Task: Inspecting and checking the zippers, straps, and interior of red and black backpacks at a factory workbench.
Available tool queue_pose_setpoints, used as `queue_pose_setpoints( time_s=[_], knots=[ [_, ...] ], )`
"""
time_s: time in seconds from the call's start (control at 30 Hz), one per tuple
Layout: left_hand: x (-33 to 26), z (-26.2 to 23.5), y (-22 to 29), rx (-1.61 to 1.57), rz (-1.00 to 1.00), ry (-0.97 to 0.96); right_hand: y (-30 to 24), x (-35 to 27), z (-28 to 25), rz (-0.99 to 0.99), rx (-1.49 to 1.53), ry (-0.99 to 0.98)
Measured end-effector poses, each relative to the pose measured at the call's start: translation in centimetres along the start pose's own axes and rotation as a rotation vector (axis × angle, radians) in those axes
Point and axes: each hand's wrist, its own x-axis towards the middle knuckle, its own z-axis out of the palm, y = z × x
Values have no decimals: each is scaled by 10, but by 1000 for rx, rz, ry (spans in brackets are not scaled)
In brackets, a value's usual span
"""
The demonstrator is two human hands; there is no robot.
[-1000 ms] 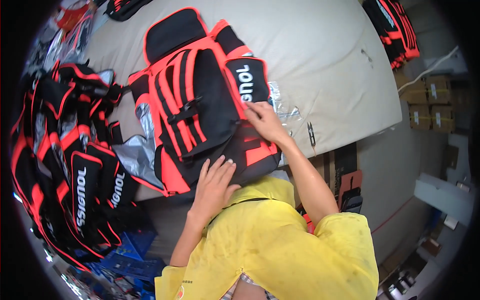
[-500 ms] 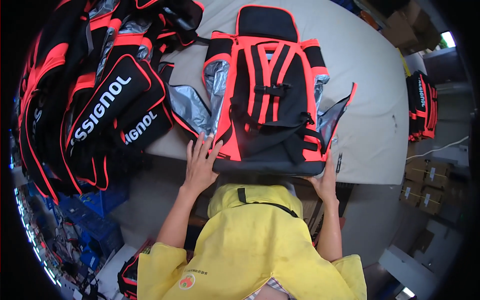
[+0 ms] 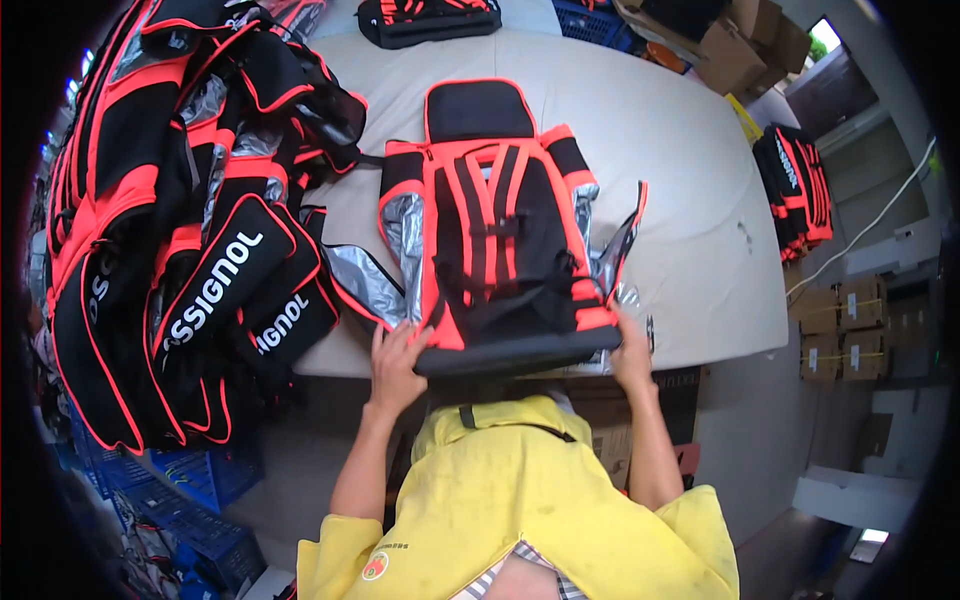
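Note:
A black and neon-coral backpack [image 3: 508, 200] lies on the pale cloth-covered table with its straps and buckle facing up. Its top flap [image 3: 480, 110] points away from me, and its black base is at the table's near edge. Silver lining shows in the side panels, which hang open to left and right. My left hand [image 3: 397, 365] is closed on the base's left corner, fingertips by the left panel. Closed on the right corner is my right hand [image 3: 632, 358], its thumb side against the bag; some of its fingers are hidden.
Several similar black and coral bags [image 3: 190, 230] are heaped at the table's left. Another bag [image 3: 428, 20] lies at the far edge. Beyond the table's right side are stacked bags [image 3: 795, 190], cartons [image 3: 845, 330] and a white cable [image 3: 850, 250]. Blue crates [image 3: 200, 480] stand lower left.
The view has tilted up, showing more of the table's far side. My left fingers, spread flat before, now curl around the bag's corner. My right hand stays at the other corner.

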Motion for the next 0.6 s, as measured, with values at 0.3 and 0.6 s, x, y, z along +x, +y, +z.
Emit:
queue_pose_setpoints(
  time_s=[0.3,0.6],
  knots=[
    [127,-28,-24,-125,-500,-152,2,106,15,125,144,226],
    [110,59,-89,-61,-626,-205,62,81,59,267,263,41]
  ],
)
